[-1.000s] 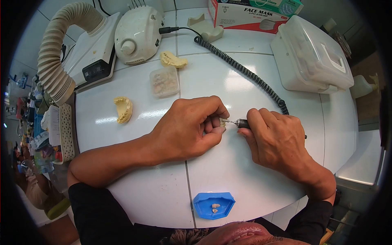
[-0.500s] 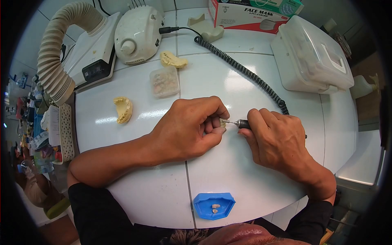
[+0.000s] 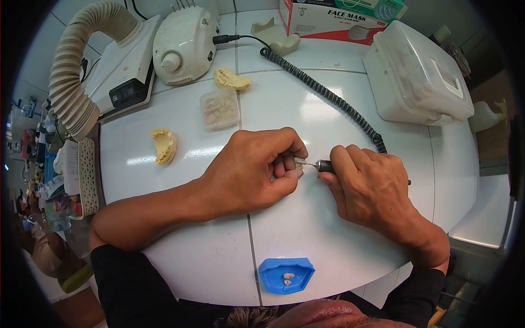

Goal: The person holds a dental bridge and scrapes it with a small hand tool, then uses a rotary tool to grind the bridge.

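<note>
My left hand point(image 3: 257, 169) pinches a small pale tooth-like piece point(image 3: 298, 164) between thumb and fingers, which hide most of it. In my right hand point(image 3: 369, 186) is a black rotary handpiece point(image 3: 326, 165), held like a pen. Its thin metal bur points left and meets or nearly meets the pale piece; contact is too small to tell. A blue tray point(image 3: 268, 284) near the front edge holds pale tooth-like bits point(image 3: 288, 278). Left of my hands lies a yellowish dental cast point(image 3: 164, 146). Farther back are another cast point(image 3: 232, 80) and a clear box point(image 3: 220, 109) with pale pieces inside.
A coiled black cord point(image 3: 328, 93) runs from the right hand toward the white control unit point(image 3: 185, 46). Behind stand a ribbed hose point(image 3: 68, 76), a mask box point(image 3: 333, 22) and a white case point(image 3: 415, 76). A perforated basket point(image 3: 88, 180) sits at left.
Both hands keep nearly the same pose. My left hand and the pale piece have shifted only very slightly; the handpiece stays at the piece.
</note>
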`<act>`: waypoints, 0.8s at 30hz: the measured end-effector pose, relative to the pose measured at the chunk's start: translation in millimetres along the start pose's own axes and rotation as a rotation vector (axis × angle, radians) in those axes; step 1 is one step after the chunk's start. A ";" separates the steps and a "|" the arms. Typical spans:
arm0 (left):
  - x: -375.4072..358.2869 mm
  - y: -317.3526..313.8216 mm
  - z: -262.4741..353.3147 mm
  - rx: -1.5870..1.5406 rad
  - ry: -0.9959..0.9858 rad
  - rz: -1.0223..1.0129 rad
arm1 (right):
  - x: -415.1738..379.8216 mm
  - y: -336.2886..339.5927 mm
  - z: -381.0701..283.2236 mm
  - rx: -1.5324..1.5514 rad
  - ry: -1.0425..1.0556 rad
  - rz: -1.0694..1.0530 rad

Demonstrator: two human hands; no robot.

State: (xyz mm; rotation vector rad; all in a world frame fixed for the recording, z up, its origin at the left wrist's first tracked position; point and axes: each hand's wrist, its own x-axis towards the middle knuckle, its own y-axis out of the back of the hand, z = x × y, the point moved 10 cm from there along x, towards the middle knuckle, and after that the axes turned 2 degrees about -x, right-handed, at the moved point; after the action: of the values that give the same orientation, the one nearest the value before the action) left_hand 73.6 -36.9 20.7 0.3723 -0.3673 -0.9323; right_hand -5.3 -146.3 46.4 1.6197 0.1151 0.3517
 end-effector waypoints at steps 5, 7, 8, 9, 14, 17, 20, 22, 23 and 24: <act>0.1 -1.4 -0.2 -0.001 0.018 -0.001 | 0.2 -0.3 0.2 -0.001 -0.013 0.002; 0.0 -1.7 -0.6 -0.002 0.022 -0.005 | 0.4 -0.6 -0.1 -0.004 -0.005 -0.005; 0.2 -1.8 -0.5 -0.005 0.018 -0.001 | 0.5 -0.2 0.0 -0.003 -0.006 -0.002; 0.1 -2.1 -0.9 -0.008 0.014 0.002 | 0.6 0.1 -0.1 -0.001 -0.006 0.001; 0.7 -1.9 -0.9 -0.002 0.023 -0.008 | -0.8 -5.3 3.3 0.014 -0.060 -0.062; 0.5 -2.0 -1.6 -0.004 0.033 -0.010 | -1.1 -5.9 3.4 0.015 -0.063 -0.057; 0.1 -1.8 -2.2 0.001 0.041 -0.013 | -1.2 -5.4 3.9 0.022 -0.064 -0.053; -0.3 -1.4 -2.5 -0.001 0.045 -0.013 | -1.4 -5.5 4.6 0.028 -0.077 -0.050; -0.5 -1.1 -2.0 -0.004 0.043 -0.013 | -0.8 -4.1 2.9 0.019 -0.053 -0.039; -0.8 -0.8 -1.3 -0.007 0.040 -0.013 | 0.0 -2.6 2.1 0.009 -0.028 -0.027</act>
State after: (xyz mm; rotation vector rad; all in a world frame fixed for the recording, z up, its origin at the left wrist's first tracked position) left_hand 73.3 -36.5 19.0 0.3866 -0.3256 -0.9375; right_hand -4.4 -148.1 43.8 1.6302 0.1175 0.3078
